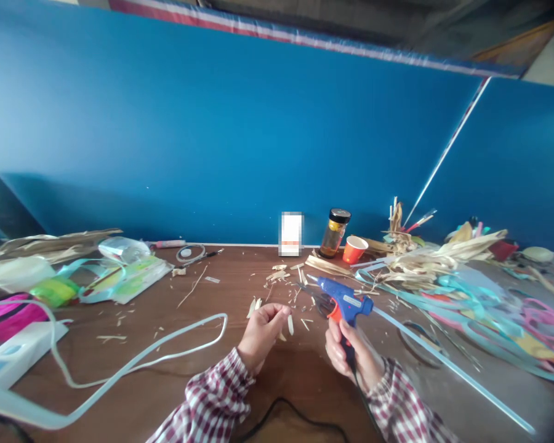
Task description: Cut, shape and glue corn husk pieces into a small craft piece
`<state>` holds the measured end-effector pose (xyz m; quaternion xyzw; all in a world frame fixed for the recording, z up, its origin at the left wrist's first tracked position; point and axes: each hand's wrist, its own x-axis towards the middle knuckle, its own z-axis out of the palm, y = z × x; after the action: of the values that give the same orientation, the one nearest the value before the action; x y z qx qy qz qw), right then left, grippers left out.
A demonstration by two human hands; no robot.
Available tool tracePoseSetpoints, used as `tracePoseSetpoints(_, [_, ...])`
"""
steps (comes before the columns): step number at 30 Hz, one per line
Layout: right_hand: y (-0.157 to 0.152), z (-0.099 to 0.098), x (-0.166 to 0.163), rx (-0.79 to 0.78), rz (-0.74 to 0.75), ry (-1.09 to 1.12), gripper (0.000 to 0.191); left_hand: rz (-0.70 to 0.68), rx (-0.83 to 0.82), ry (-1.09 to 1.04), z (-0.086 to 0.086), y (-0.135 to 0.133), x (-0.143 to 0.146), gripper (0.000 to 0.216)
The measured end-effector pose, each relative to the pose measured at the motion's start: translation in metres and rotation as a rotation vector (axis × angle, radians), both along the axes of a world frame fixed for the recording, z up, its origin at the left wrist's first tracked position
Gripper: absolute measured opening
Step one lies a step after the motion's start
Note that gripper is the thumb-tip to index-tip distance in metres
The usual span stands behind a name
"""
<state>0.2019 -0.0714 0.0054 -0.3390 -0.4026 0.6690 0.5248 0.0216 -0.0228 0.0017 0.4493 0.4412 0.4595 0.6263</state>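
My right hand (353,355) is wrapped round the handle of a blue hot glue gun (346,296) with an orange trigger. Its nozzle points up and to the left, and a long clear glue stick (452,368) sticks out of its back end. Left of it, my left hand (266,332) is closed in a pinch above the table; whatever the fingertips hold, if anything, is too small to make out. Pale husk scraps (290,324) lie on the brown table just beyond and beside the left hand.
A white cable (175,354) loops from the power strip (25,347) at the left. At the back stand a dark-lidded jar (335,234) and an orange paper cup (355,249). Dried husks (420,264) and teal ribbons (461,307) pile up at the right. A black cord (281,401) crosses the front.
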Motion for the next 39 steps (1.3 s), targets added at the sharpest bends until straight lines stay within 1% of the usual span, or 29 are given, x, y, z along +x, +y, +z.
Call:
tracePoseSetpoints(3, [-0.002, 0.002, 0.007, -0.039, 0.07, 0.024, 0.049, 0.002, 0.004, 0.008, 0.001, -0.001, 0.002, 0.036])
tracePoseSetpoints(7, [-0.004, 0.003, 0.019, -0.064, 0.118, 0.078, 0.052, 0.0, -0.114, -0.113, 0.0, 0.001, -0.001, 0.037])
tracePoseSetpoints(12, [-0.004, 0.012, 0.027, 0.004, 0.101, 0.168, 0.051, -0.007, -0.237, -0.245, -0.001, 0.003, -0.005, 0.028])
tracePoseSetpoints(14, [-0.005, 0.019, 0.03, 0.02, 0.084, 0.126, 0.052, -0.017, -0.26, -0.274, 0.0, 0.003, -0.006, 0.025])
tracePoseSetpoints(16, [-0.006, 0.028, 0.035, 0.022, 0.054, 0.033, 0.052, -0.019, -0.267, -0.286, 0.002, 0.002, -0.005, 0.024])
tracePoseSetpoints(19, [-0.008, 0.044, 0.045, 0.033, 0.03, -0.09, 0.053, -0.047, -0.242, -0.299, 0.005, 0.0, -0.005, 0.022])
tracePoseSetpoints(22, [-0.01, 0.064, 0.057, 0.082, 0.023, -0.153, 0.052, -0.072, -0.204, -0.349, 0.005, 0.0, -0.006, 0.021])
tracePoseSetpoints(24, [-0.012, 0.076, 0.062, 0.11, 0.011, -0.195, 0.051, -0.056, -0.205, -0.375, 0.003, 0.001, -0.006, 0.021])
tracePoseSetpoints(27, [-0.014, 0.086, 0.066, 0.144, 0.003, -0.209, 0.05, -0.029, -0.204, -0.37, 0.0, 0.002, -0.007, 0.014])
tracePoseSetpoints(30, [-0.013, 0.082, 0.063, 0.173, 0.021, -0.152, 0.045, -0.006, -0.202, -0.347, -0.003, 0.004, -0.008, 0.01])
tracePoseSetpoints(33, [-0.009, 0.071, 0.056, 0.184, 0.014, -0.124, 0.04, -0.005, -0.205, -0.326, -0.002, 0.004, -0.009, 0.014])
tracePoseSetpoints(35, [-0.004, 0.063, 0.051, 0.189, -0.03, -0.192, 0.036, -0.026, -0.196, -0.321, -0.001, 0.003, -0.009, 0.018])
tracePoseSetpoints(37, [0.002, 0.057, 0.048, 0.193, -0.099, -0.306, 0.032, -0.042, -0.183, -0.31, 0.001, 0.002, -0.009, 0.023])
tracePoseSetpoints(39, [0.008, 0.052, 0.047, 0.166, -0.177, -0.422, 0.031, -0.021, -0.181, -0.283, 0.001, 0.002, -0.009, 0.028])
